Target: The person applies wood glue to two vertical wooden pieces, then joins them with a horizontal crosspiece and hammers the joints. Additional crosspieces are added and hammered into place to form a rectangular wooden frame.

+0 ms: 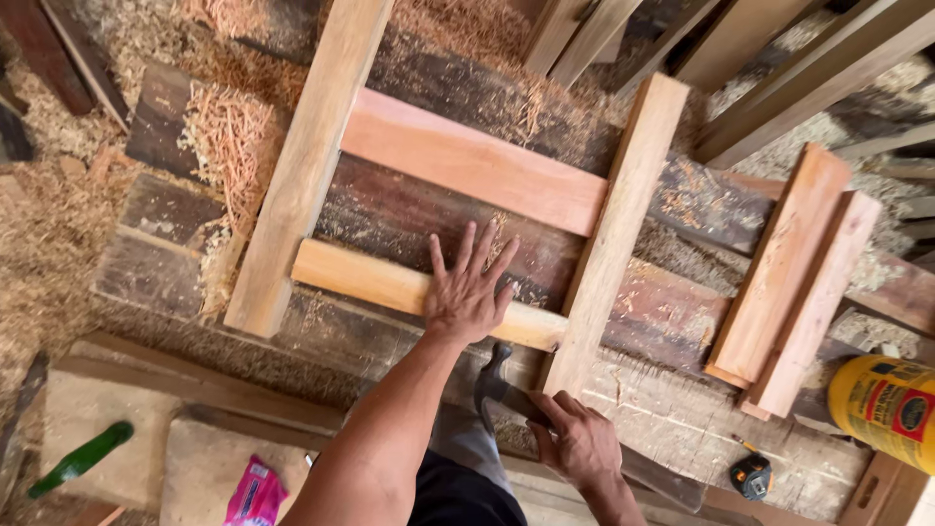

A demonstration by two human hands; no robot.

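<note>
Left hand (467, 292): fingers spread wide and laid flat, palm down, pressing on the lower rail (390, 282) – it grips nothing. The fingertips reach past the rail onto the dark bench (409, 209) behind it.

Right hand (581, 443): fingers curled around the handle of a hammer (497, 382), closed on it just below the head. The dark head sits just under the lower rail, near the base of the right post (618, 229).

The lower rail is a pale, narrow strip running between two posts; its left end meets the left post (307, 161) and its right end meets the right post. Above it, parallel, lies the upper rail (472, 161) – wider and pinkish – also spanning the two posts. Together the four pieces form a ladder-like frame lying flat on the bench.

To the right of the frame, two reddish boards (794, 282) lie side by side, touching, tilted in the same direction as the posts. Shavings (234, 136) are heaped at the left of the bench and on the floor. A yellow can (886, 409) sits at the right edge, a tape measure (752, 475) near it. At lower left lie a green bottle (83, 456) and a pink packet (255, 492).
</note>
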